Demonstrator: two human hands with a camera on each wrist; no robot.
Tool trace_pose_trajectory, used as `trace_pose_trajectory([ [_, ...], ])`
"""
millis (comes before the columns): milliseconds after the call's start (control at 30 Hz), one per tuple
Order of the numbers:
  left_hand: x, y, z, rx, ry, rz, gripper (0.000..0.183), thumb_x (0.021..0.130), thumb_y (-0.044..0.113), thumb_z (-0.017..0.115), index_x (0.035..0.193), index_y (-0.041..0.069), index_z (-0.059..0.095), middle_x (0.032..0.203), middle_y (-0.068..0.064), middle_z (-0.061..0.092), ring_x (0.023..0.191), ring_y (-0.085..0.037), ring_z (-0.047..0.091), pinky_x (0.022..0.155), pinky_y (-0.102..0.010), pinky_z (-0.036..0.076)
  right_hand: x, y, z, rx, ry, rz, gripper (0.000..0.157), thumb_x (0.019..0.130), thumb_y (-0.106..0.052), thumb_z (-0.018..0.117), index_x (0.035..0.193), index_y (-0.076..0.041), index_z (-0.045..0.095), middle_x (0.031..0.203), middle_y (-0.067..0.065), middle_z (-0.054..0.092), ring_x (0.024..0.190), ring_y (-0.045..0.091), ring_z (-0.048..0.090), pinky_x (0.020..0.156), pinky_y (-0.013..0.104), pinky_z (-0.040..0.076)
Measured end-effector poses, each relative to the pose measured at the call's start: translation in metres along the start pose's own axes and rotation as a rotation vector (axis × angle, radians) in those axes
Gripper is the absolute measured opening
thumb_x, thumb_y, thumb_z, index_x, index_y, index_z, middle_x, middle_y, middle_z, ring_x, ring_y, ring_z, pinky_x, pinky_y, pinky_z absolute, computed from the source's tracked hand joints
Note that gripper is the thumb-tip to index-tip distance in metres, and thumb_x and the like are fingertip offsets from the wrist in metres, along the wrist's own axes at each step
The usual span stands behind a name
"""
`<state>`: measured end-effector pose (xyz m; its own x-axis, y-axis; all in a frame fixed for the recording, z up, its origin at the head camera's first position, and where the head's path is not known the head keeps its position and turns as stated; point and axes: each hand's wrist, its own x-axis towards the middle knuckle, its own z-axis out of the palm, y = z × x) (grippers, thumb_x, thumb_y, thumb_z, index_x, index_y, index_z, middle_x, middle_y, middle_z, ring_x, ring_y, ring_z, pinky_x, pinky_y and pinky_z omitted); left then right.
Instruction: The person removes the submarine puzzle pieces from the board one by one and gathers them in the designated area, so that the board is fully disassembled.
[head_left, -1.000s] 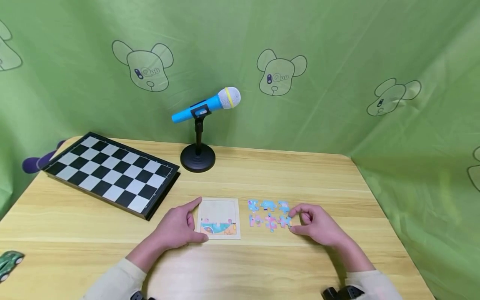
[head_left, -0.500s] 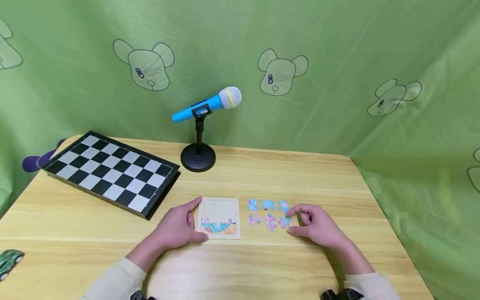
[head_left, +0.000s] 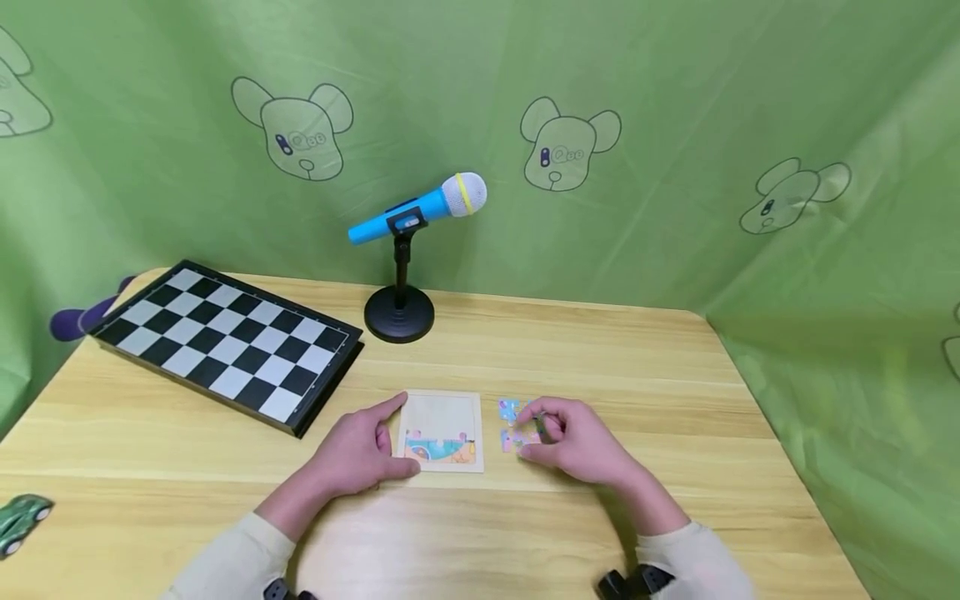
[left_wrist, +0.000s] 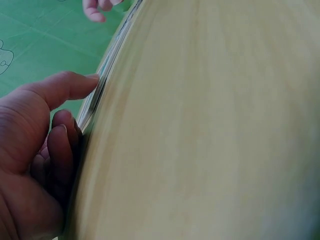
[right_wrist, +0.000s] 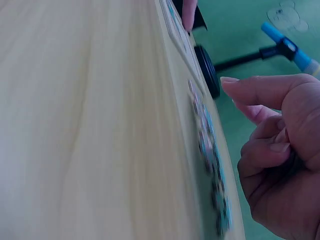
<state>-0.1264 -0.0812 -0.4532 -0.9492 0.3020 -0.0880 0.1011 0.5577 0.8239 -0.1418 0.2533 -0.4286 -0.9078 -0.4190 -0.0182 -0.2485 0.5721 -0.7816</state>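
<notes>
A square puzzle board [head_left: 442,414] lies flat on the table, with joined picture pieces [head_left: 448,451] along its lower part. My left hand [head_left: 360,450] holds the board by its left side, index finger at the upper corner and thumb at the lower one. Beside the board lie loose blue and pink puzzle pieces [head_left: 508,408], partly hidden by my right hand [head_left: 573,440]. In the right wrist view the row of loose pieces [right_wrist: 210,150] sits below the thumb and index finger, which are apart with nothing visible between them. The other right fingers are curled.
A folded chessboard [head_left: 232,342] stands at the back left. Near the table's back edge is a blue microphone [head_left: 420,210] on a black stand [head_left: 400,312]. A green toy car [head_left: 22,523] lies at the far left. Green printed cloth [head_left: 637,242] hangs behind the table.
My right hand has moved left from the right end of the loose pieces to over them, covering several. My left hand stays at the puzzle board. The head view shifts slightly.
</notes>
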Motion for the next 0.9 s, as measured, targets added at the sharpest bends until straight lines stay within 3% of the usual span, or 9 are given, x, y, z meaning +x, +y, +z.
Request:
trace_pose_trajectory([
  [167,-0.001,0.001,-0.002,-0.017,-0.024,0.027,0.094,0.072,0.020,0.088,0.152,0.004,0.042,0.062,0.002,0.055,0.052,-0.015,0.052,0.052,-0.030,0.041,0.015,-0.016,0.016,0.038,-0.026,-0.048,0.034,0.078,-0.010,0.086,0.108,-0.013,0.070,0.059,-0.006,0.027,0.052,0.008,0.030,0.074,0.030,0.047],
  [367,-0.001,0.001,-0.004,-0.004,-0.050,0.042,0.089,0.073,0.016,0.084,0.151,0.003,0.042,0.060,0.003,0.055,0.050,-0.014,0.052,0.050,-0.029,0.039,0.033,-0.031,0.037,0.023,-0.073,-0.098,0.035,0.079,-0.011,0.086,0.109,-0.012,0.069,0.059,-0.004,0.027,0.052,0.008,0.028,0.071,0.030,0.045],
  [633,0.000,-0.001,-0.006,0.012,-0.039,0.052,0.091,0.073,0.019,0.084,0.151,0.002,0.041,0.061,0.003,0.056,0.052,-0.013,0.052,0.051,-0.029,0.040,0.053,-0.050,0.060,0.068,-0.146,-0.090,0.037,0.079,-0.007,0.084,0.112,-0.010,0.068,0.058,-0.002,0.028,0.050,0.008,0.029,0.065,0.026,0.043],
  [900,0.001,-0.003,-0.005,0.012,-0.064,0.048,0.092,0.069,0.014,0.077,0.152,0.001,0.039,0.058,0.005,0.055,0.049,-0.011,0.050,0.047,-0.027,0.038,0.061,-0.064,0.081,0.027,-0.168,-0.054,0.038,0.077,-0.010,0.084,0.113,-0.013,0.069,0.055,-0.004,0.030,0.049,0.008,0.027,0.058,0.025,0.038],
])
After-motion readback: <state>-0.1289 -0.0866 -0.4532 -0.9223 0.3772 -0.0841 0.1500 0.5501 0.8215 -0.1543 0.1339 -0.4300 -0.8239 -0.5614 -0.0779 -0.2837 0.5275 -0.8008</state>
